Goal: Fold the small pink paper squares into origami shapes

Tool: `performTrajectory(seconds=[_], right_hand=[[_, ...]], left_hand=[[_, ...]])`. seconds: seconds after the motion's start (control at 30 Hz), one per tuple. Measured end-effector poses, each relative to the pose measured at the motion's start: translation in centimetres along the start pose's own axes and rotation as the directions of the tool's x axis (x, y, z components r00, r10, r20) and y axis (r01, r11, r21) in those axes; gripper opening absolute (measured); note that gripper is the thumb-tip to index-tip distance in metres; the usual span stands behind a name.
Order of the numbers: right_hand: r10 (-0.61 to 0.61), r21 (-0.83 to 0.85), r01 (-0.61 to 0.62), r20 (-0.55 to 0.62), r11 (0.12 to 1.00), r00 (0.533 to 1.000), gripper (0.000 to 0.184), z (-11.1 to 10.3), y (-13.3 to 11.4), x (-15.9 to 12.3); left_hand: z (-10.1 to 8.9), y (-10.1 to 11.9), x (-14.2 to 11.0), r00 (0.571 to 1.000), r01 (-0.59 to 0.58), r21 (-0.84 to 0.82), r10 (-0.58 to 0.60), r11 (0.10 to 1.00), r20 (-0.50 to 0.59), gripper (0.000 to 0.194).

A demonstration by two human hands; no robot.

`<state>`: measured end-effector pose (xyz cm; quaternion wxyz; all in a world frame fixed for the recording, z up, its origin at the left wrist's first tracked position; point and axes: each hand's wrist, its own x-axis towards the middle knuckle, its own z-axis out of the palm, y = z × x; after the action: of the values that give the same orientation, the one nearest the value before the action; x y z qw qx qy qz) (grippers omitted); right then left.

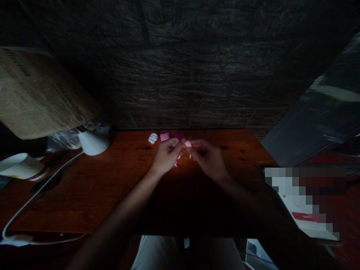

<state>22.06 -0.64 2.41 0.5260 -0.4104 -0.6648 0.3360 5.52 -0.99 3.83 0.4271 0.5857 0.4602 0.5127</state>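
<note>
Pale pink and crumpled, a small piece (188, 143) is pinched between the fingertips of the left hand (167, 155) and the right hand (210, 158), over the wooden table (112, 180). From it, a magenta block (179, 135) lies near at eleven o'clock, and a pink block (165, 137) and a white lump (153, 138) around nine; pink scraps (176, 164) show at seven.

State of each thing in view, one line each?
Small pale-pink irregular lump, pinched from both sides
Left hand, grip closed on it
Right hand, grip closed on it
White irregular lump, crumpled, untouched
Light-pink rectangular block, set down
Magenta rectangular block, set down
White paper cup, uncovered
White conical base, upright
White cord, slack, curved
</note>
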Motion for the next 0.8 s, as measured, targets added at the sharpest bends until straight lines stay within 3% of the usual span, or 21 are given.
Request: performTrajectory(seconds=[0.43, 0.63, 0.8], right_hand=[[-0.053, -0.109, 0.054, 0.014, 0.993, 0.998, 0.015, -0.11, -0.43, -0.24], [0.004, -0.025, -0.004, -0.007, 1.000, 1.000, 0.019, 0.04, 0.18, -0.03], [0.085, 0.124, -0.088, 0.027, 0.988, 0.996, 0.025, -0.14, 0.17, 0.30]], left_hand=[[-0.01, 0.42, 0.13, 0.988, 0.154, -0.105, -0.150, 0.983, 0.041, 0.034], [0.18, 0.58, 0.03, 0.985, 0.164, -0.158, -0.154, 0.974, 0.077, 0.028], [0.13, 0.70, 0.11, 0.988, 0.128, -0.163, -0.112, 0.978, 0.105, 0.041]])
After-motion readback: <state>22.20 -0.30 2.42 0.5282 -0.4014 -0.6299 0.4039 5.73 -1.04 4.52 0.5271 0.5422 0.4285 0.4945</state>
